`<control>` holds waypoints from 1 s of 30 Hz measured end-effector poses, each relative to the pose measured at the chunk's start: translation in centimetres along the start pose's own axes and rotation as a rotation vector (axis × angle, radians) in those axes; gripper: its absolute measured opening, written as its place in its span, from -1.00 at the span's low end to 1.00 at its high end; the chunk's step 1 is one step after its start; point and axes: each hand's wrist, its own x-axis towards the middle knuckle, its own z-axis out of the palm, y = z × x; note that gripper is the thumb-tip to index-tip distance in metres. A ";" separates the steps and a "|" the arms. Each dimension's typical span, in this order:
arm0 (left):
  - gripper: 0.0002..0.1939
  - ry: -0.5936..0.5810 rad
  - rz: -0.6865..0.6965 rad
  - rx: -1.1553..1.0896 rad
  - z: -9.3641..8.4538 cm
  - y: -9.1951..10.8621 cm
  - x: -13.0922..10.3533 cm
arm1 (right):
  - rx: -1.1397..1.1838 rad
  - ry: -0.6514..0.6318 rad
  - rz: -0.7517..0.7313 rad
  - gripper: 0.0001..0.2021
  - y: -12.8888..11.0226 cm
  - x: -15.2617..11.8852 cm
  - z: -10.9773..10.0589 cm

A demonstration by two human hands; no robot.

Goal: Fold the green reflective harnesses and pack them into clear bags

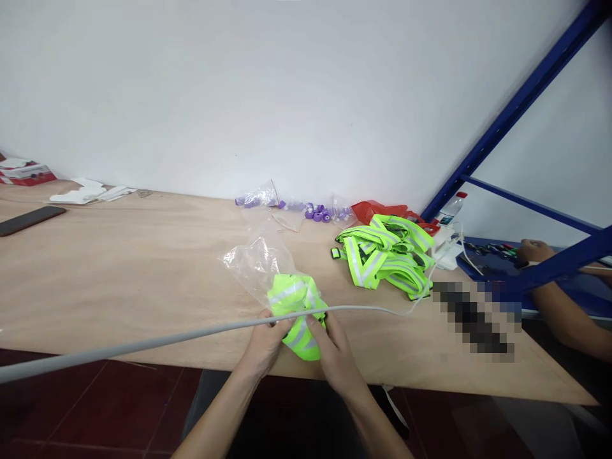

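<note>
My left hand (266, 344) and my right hand (335, 350) grip a folded neon-yellow reflective strap bundle (302, 341) from both sides, near the table's front edge. Its upper part lies against or under a clear plastic bag (261, 258); how far it is inside I cannot tell. Fingers of both hands are closed on the bundle, thumbs on top. A grey cable (201, 333) crosses in front of the hands and the bundle. Right of them, a heap of similar neon-yellow straps (382, 255) with silver stripes and black buckles rests on the table.
Purple rolls (318, 213), some in clear bags, and a red bag (377, 210) lie along the wall. A bottle (452, 209) stands by a blue frame (521, 95). Another person's arm (568, 325) is at the right. A phone (31, 220) and white papers (83, 192) lie left.
</note>
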 end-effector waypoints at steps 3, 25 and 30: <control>-0.58 -0.059 0.011 -0.050 0.3 0.2 -0.2 | -0.075 -0.048 -0.054 -0.66 -0.5 0.2 -0.4; -0.43 0.025 0.033 -0.072 2.0 0.3 -1.7 | -0.217 -0.115 -0.097 -0.77 0.0 1.6 -1.0; -0.48 0.044 0.022 -0.189 2.3 0.1 -1.3 | 0.053 0.053 -0.079 -0.68 1.6 0.4 0.3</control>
